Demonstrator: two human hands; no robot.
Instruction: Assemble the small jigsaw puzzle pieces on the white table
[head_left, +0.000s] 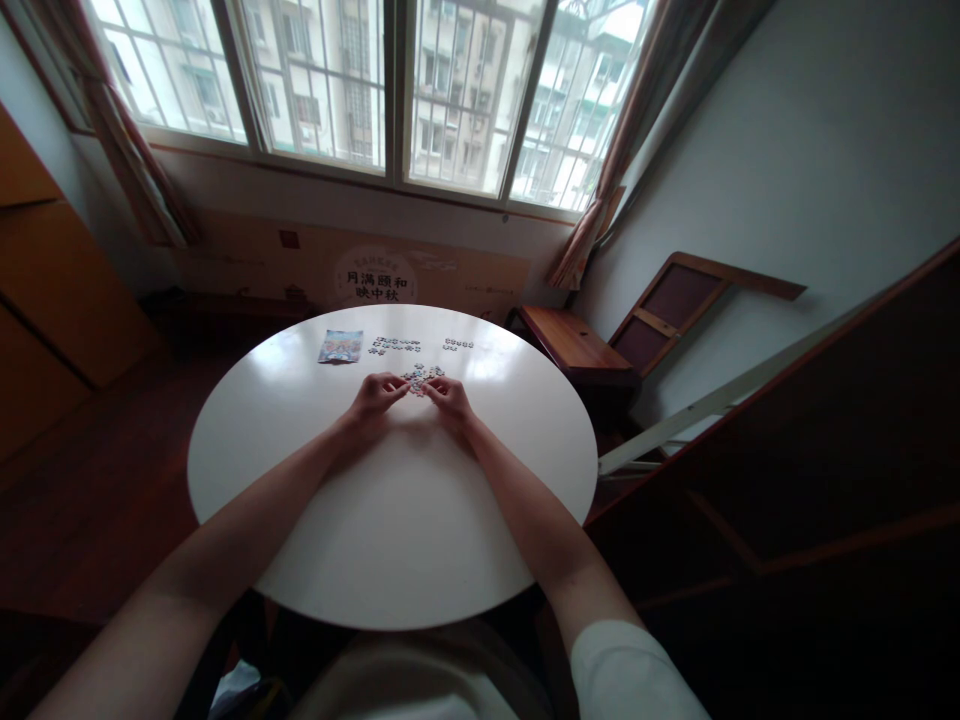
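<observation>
A small pile of jigsaw puzzle pieces (418, 374) lies on the round white table (405, 520). At its left edge is my left hand (377, 393), with thumb and fingers pinched together on a puzzle piece. My right hand (448, 395) meets it from the other side, its fingertips also closed on a piece at the near edge of the pile. The fingertips nearly touch, and the pieces between them are too small to make out well. Further back, more pieces (396, 345) lie in rows, and a smaller group (457, 344) sits to the right.
A colourful picture sheet (341, 346) lies at the table's far left. Behind the table stand a printed cardboard panel (465, 275) and barred windows. On the right are a wooden chair (570, 340) and a dark wooden panel (825, 480); orange cabinets (60, 290) stand left.
</observation>
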